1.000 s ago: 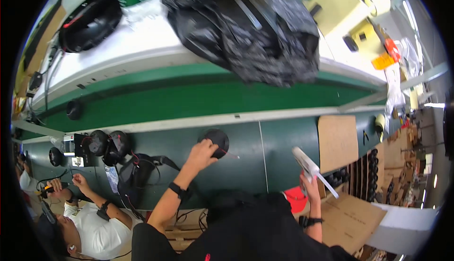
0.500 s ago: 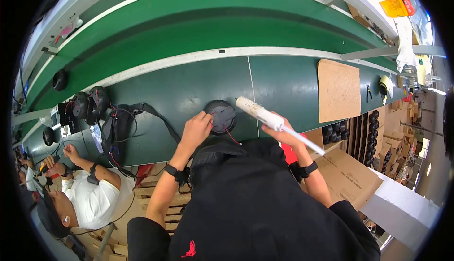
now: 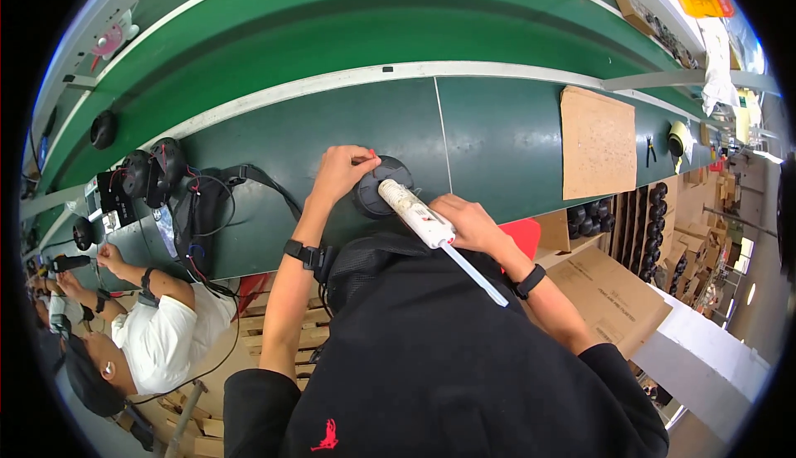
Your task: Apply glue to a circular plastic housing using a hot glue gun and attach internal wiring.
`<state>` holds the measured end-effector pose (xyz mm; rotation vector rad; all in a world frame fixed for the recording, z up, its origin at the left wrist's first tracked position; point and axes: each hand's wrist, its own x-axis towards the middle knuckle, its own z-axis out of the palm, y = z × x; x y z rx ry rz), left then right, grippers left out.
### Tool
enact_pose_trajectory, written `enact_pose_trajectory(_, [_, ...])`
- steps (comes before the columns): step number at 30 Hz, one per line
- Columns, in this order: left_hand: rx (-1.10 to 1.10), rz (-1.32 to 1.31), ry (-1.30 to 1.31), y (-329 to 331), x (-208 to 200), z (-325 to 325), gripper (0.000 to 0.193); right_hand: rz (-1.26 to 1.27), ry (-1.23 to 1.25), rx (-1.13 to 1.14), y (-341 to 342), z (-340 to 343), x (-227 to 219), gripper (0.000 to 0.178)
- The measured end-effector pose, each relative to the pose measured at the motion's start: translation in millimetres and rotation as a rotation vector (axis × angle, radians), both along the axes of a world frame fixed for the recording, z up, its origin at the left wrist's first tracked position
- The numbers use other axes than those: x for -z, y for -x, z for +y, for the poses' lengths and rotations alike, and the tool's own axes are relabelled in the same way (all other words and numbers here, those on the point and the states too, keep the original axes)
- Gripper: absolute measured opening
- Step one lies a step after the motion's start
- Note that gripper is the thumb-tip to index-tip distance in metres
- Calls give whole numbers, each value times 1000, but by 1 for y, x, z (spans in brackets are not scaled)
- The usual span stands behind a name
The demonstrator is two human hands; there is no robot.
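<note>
Near the close edge of the worktop (image 3: pixel 497 147), in the head view, the black round part (image 3: pixel 370 199) lies under the tip of the white tool (image 3: pixel 427 224). The job looks partly done, I'd guess; I can't see what is finished. The left hand (image 3: pixel 338 171) pinches its fingertips together on what looks like a red wire (image 3: pixel 372 154). The right hand's (image 3: pixel 466 222) grip is closed around the tool.

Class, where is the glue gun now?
Just right of centre in the head view, the glue gun sits in the right hand, tip over the black disc.
</note>
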<state>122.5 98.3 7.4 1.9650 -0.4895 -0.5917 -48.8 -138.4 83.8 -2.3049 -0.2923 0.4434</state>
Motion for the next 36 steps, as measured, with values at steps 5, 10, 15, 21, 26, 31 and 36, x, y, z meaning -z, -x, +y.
enact_pose_trajectory(5, [-22,50,-116,1,-3,2,23,-37,102,-33,-1,8,1,43])
enact_pose_trajectory(10, [-33,51,-127,5,-3,4,24,-10,137,-69,1,15,-3,41])
enact_pose_trajectory(15, [-53,55,-89,7,-1,6,23,-46,143,-78,-1,21,-4,39])
enact_pose_trajectory(21, [-49,50,-95,7,-3,7,23,-52,161,-38,1,26,-3,36])
enact_pose_trajectory(26, [-58,71,-67,9,-2,9,21,-33,175,-11,4,25,1,32])
enact_pose_trajectory(31, [-50,126,14,12,-1,16,19,-34,167,0,4,25,2,29])
enact_pose_trajectory(36, [-42,223,72,19,-6,31,16,-33,187,22,7,22,1,29])
